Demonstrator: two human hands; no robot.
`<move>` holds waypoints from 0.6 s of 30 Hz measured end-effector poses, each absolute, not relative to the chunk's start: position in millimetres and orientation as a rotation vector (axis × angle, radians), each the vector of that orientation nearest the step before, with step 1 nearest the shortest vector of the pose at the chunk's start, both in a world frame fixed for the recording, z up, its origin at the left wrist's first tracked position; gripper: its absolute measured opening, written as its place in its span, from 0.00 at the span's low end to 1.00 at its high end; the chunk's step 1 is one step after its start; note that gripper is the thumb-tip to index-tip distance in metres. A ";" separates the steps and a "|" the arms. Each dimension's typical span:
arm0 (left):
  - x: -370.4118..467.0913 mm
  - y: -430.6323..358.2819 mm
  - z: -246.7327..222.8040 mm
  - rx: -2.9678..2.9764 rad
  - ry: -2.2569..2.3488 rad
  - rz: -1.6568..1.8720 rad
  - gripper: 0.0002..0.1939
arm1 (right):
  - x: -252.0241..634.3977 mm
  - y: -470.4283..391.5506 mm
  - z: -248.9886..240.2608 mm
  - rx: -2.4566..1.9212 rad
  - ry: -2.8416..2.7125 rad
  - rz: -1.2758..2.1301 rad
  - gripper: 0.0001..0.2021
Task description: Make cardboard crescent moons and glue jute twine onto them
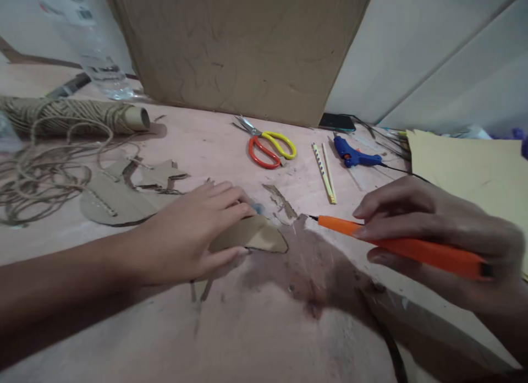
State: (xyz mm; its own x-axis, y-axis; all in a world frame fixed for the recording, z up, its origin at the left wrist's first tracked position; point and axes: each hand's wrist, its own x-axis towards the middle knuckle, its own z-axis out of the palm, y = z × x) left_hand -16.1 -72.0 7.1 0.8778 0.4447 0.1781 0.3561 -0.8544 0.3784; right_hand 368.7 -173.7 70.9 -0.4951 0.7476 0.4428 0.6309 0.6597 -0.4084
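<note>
My left hand [202,226] holds a small curved cardboard piece [251,234] down on the table, its thumb along the near edge and its fingers over the far side. Part of the piece is hidden under the palm. In my right hand [445,229] is an orange craft knife [396,246], gripped between thumb and fingers with its blade pointing left. The blade tip is just right of the cardboard piece, apart from it. A torn cardboard scrap [280,201] lies beyond the piece.
Scissors [268,146], two thin sticks [324,171] and a blue glue gun [355,152] lie farther back. To the left are cut cardboard shapes [119,193], a twine roll [74,116] and a water bottle [103,69]. A large cardboard sheet [239,47] leans behind; yellowish paper [466,168] lies right.
</note>
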 end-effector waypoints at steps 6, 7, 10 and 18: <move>-24.4 -61.1 -2.9 2.659 0.401 0.440 0.21 | 432.6 -177.1 66.7 -1.498 -2.043 0.802 0.20; -26.2 -58.9 -4.4 2.643 0.378 0.441 0.22 | 438.7 -177.1 60.8 -1.601 -2.005 0.891 0.20; -30.7 -54.4 -6.2 2.640 0.343 0.390 0.28 | 440.5 -176.9 42.1 -1.760 -1.888 1.187 0.22; -34.5 -56.3 1.5 2.651 0.250 0.222 0.44 | 398.4 -176.6 48.0 -1.777 -2.382 0.691 0.10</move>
State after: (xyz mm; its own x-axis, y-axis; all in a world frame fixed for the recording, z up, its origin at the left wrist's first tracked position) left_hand -34.5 -56.3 1.5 0.9703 0.2134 0.1136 0.1382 -0.8751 0.4638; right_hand 398.4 -176.6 48.0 -0.3190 0.9279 -0.1929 0.8870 0.2206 -0.4057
